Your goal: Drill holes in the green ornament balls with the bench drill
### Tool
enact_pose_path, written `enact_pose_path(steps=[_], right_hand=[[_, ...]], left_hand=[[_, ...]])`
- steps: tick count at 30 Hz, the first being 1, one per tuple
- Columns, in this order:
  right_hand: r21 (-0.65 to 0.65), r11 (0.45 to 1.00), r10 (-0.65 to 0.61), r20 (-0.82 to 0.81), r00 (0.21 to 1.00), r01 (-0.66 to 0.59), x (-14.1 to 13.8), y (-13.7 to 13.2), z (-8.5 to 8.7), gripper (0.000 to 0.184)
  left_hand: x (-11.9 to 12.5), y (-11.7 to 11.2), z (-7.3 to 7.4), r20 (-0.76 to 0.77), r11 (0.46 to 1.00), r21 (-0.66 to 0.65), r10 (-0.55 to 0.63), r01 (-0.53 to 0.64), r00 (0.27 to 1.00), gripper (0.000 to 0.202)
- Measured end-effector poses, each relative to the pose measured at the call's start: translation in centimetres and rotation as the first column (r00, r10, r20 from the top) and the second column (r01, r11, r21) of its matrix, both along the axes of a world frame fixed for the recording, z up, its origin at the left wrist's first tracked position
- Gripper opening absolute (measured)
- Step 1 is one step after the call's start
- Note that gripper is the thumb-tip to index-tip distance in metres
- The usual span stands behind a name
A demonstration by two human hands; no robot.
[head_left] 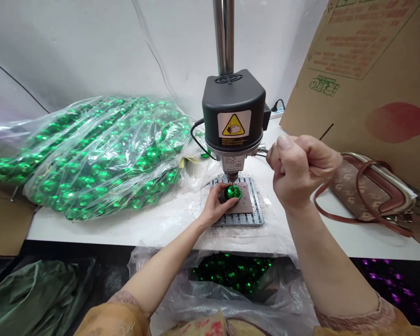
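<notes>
My left hand (216, 202) grips a shiny green faceted ball (233, 192) between thumb and fingers, on a brown square board (244, 205). That board lies on the slotted grey metal base (259, 217) of a small black drill press (234, 112). Directly above the ball is the drill chuck (232, 176), its bit at the ball's top. My right hand (297, 165) is closed in a fist around the drill press lever (262, 150), to the right of the motor housing. Most of the lever is hidden behind my fingers.
A large clear bag of green balls (108, 158) lies on the left of the white table (126, 231). To the right are a brown handbag (367, 186) and a tall cardboard box (364, 88). Below the table edge, an open plastic bag holds more green balls (234, 273).
</notes>
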State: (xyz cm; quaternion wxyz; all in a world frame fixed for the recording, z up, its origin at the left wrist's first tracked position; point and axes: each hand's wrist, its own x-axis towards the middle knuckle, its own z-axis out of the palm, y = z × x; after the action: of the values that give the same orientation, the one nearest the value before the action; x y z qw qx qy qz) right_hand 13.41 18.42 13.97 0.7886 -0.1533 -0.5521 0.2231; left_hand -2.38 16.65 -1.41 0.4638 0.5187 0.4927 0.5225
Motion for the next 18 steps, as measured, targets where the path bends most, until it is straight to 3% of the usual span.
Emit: enact_pose_path(steps=[8,18], right_hand=[[0.080,0.996,-0.024,-0.042,0.999,0.028,-0.2,0.3,-1.6,0.050],[0.174,0.980,-0.095,-0.044,0.995,0.101,-0.1,0.7,-3.4,0.049]], left_hand=[[-0.2,0.0,-0.3,-0.073,0.999,0.039,-0.011,0.014,0.997,0.048],[-0.2,0.0,-0.6,-0.038,1.000,0.028,-0.002,0.003,0.999,0.048]])
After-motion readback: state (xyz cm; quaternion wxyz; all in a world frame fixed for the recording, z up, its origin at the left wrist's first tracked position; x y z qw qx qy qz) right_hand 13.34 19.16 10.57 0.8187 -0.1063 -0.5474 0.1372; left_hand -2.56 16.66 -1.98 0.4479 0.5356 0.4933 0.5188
